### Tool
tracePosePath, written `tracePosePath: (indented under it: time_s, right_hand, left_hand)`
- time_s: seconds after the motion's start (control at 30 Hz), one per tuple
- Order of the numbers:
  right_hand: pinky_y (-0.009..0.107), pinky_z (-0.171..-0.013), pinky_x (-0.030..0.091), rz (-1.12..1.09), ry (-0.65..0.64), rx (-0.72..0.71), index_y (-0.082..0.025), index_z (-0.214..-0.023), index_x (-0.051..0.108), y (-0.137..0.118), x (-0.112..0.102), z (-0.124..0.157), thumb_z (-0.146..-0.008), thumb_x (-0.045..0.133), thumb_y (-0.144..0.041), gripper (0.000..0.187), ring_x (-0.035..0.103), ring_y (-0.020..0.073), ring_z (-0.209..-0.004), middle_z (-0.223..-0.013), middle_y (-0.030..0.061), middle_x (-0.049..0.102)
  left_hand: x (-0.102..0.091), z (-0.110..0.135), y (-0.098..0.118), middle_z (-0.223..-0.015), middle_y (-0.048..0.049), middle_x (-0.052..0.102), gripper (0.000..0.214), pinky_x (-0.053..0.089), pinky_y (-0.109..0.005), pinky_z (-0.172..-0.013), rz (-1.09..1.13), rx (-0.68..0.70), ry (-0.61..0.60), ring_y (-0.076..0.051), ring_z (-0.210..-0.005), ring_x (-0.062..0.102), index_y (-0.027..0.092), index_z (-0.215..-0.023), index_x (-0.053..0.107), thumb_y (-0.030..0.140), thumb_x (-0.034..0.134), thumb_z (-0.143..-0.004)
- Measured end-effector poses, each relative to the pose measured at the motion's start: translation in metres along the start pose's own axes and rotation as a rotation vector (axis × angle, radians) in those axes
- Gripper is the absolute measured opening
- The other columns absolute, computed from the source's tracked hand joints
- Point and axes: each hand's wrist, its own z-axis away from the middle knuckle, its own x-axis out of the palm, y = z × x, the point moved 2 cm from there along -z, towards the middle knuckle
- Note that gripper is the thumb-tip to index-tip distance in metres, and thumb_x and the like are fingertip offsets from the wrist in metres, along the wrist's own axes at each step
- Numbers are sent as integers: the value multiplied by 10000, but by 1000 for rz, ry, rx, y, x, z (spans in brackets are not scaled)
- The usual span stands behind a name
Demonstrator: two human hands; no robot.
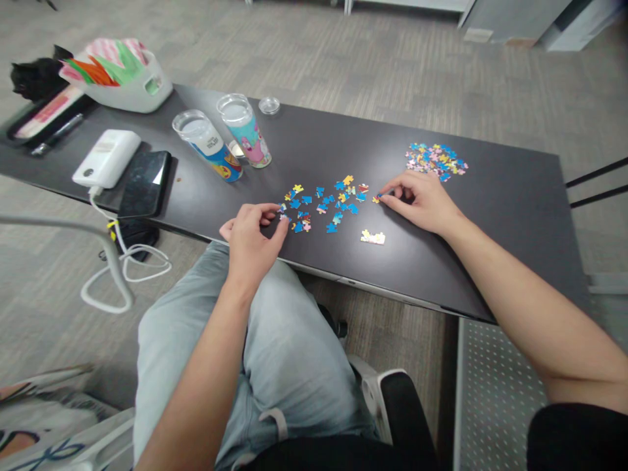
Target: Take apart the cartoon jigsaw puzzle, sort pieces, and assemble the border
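Grey carpet floor (373, 59), dark table (510, 216), black chair (407, 405)

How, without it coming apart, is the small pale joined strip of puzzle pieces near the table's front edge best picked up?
The joined strip lies flat on the table, so no side offers a hold. It is probably best to come straight down from above and pinch across its two long edges near the middle, spanning the joints. The right hand is the nearer one.

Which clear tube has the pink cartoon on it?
The right-hand tube, nearer the puzzle pieces; the other tube has a blue and yellow label.
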Motion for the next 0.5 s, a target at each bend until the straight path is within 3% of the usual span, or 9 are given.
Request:
tracePosePath:
  time_s: [0.13,0.27,0.4,0.5]
  right_hand:
    - [558,-917,546,-10,-50,-10,-351,-1167,895,0,-2,-2,-1190,756,-700,376,693,337,-875,-985,94,799]
    - [588,-964,544,-9,-101,-29,-362,-1211,908,-4,-5,-1,-1218,694,-779,468,710,359,-916,-1042,114,824]
    - [647,-1066,529,-24,-164,-132,-372,-1279,922,-17,-4,2,-1210,694,-849,533,777,390,-990,-1122,120,857]
    - [654,-1141,496,-44,-261,-204,-369,-1358,934,-25,0,5,-1198,711,-900,598,817,399,-1089,-1189,126,886]
  left_hand:
    - [0,-11,-1,-1238,-46,894,271,540,-595,-1221,1,23,-71,-315,-1047,800,325,-1283,903,410,964,-1033]
    - [3,-35,-6,-1271,-52,882,236,547,-563,-1118,-5,57,-99,-306,-995,780,324,-1313,896,369,938,-1085]
    - [16,-63,-2,-1303,-95,878,181,480,-627,-1190,-87,140,-51,-428,-1295,771,319,-1247,894,301,962,-1080]
    - [26,-76,4,-1312,-108,882,129,433,-662,-1226,-110,151,-102,-442,-1318,761,302,-1192,906,292,970,-1081]
